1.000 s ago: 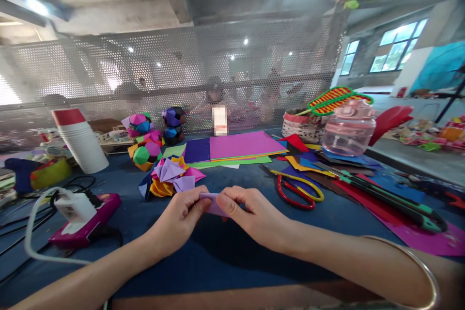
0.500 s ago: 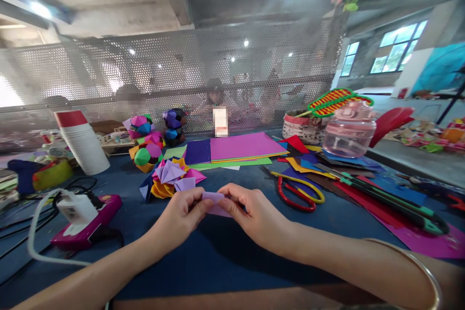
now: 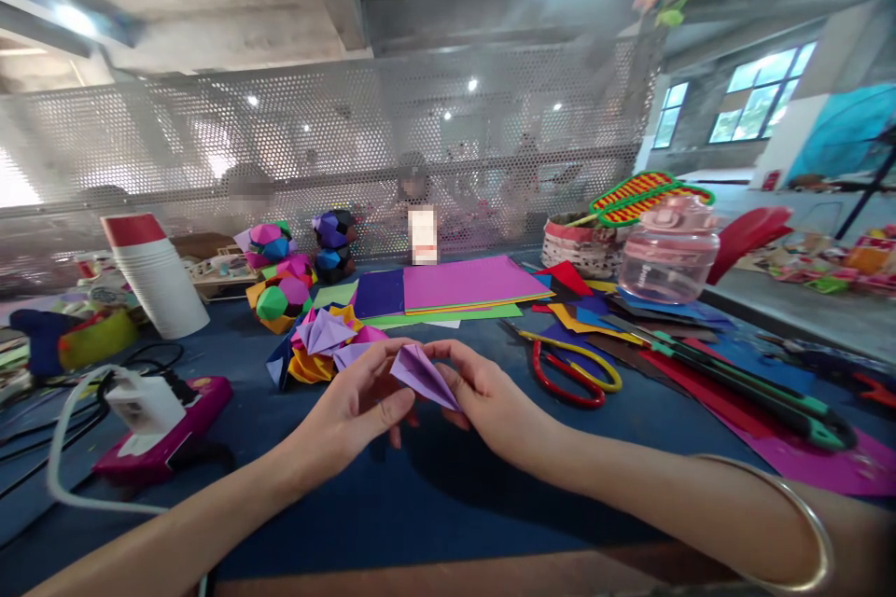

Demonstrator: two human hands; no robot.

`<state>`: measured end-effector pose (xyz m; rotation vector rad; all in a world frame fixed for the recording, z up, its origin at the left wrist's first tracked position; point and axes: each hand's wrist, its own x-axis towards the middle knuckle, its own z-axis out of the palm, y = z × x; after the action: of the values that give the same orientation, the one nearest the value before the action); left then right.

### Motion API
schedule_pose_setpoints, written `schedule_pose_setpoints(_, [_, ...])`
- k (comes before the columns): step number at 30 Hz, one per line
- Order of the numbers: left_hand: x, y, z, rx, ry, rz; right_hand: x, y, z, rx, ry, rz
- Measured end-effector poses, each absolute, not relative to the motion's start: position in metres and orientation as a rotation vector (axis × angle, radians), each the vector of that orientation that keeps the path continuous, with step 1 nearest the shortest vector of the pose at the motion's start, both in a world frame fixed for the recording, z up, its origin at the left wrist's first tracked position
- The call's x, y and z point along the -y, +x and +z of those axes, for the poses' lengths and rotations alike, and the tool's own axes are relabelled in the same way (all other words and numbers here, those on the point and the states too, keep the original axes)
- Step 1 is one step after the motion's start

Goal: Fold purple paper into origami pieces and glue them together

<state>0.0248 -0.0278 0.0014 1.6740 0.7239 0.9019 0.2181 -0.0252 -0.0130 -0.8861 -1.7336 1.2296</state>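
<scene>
A piece of folded lilac paper (image 3: 424,377) is raised above the dark blue tabletop, tilted down to the right with its creased layers showing. My right hand (image 3: 490,401) pinches its right end between thumb and fingers. At the paper's left is my left hand (image 3: 357,399), its thumb and fingers apart. Its fingertips are partly hidden behind the paper, so whether they touch it I cannot tell. Just beyond my left hand lies a cluster of folded paper pieces (image 3: 323,342) in lilac, yellow, pink and dark blue.
Scissors (image 3: 570,368) with red and yellow handles lie right of my hands, near a green-black cutter (image 3: 756,382). Coloured sheets (image 3: 476,284) are stacked behind. A pink-lidded bottle (image 3: 668,261) stands right; stacked paper cups (image 3: 158,284) and a purple power strip (image 3: 168,434) are left.
My left thumb has come off the lilac paper and the left fingers have spread. The paper has turned in my right hand, now tilted, with its folded faces showing.
</scene>
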Motion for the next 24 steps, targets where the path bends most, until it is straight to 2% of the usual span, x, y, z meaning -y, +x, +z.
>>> schedule_pose_setpoints(6, [0.028,0.027,0.003,-0.798,1.701,0.916,0.037,0.22,-0.009,1.976,-0.949,1.047])
schedule_pose_setpoints(10, [0.026,0.027,0.002,-0.834,1.65,0.923,0.038,0.223,-0.002,1.941,-0.994,0.859])
schedule_pose_setpoints(17, [0.022,0.031,-0.005,-0.974,1.486,0.818,0.039,0.223,0.003,1.944,-1.073,0.841])
schedule_pose_setpoints(24, [0.021,0.028,0.003,-0.992,1.628,0.905,0.056,0.227,0.019,2.418,-1.14,0.6])
